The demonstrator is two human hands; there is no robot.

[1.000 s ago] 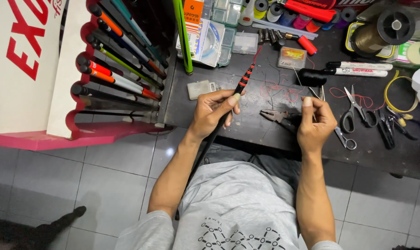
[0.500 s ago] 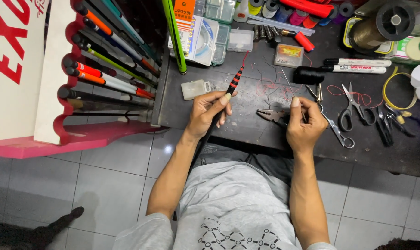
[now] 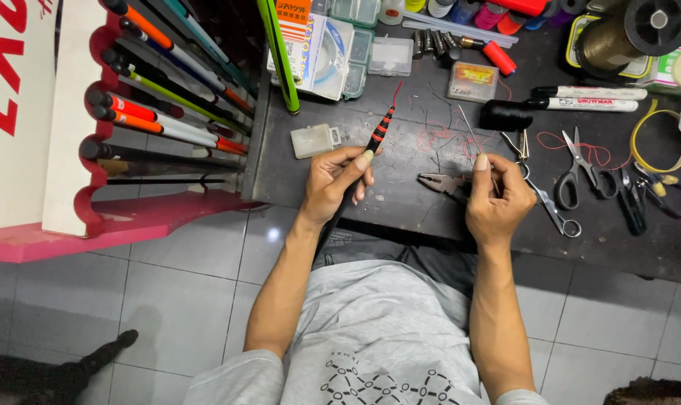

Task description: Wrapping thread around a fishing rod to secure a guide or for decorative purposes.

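Near the dark bench's [image 3: 400, 199] front edge, the left hand [image 3: 339, 182] pinches a slim black rod banded in red [image 3: 378, 136], angled upward. The right hand [image 3: 496, 201], curled with thumb raised, pinches a thin metal wire [image 3: 468, 129].

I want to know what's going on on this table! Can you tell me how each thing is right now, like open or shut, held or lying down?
Left hand: closed around the striped rod.
Striped rod: held, tip pointing away.
Right hand: pinching a thin wire.
Thin wire: held upright.
Pliers: lying on the table, shut.
Scissors: lying flat, closed.
Small plastic box: lid shut.
Black marker: lying capped.
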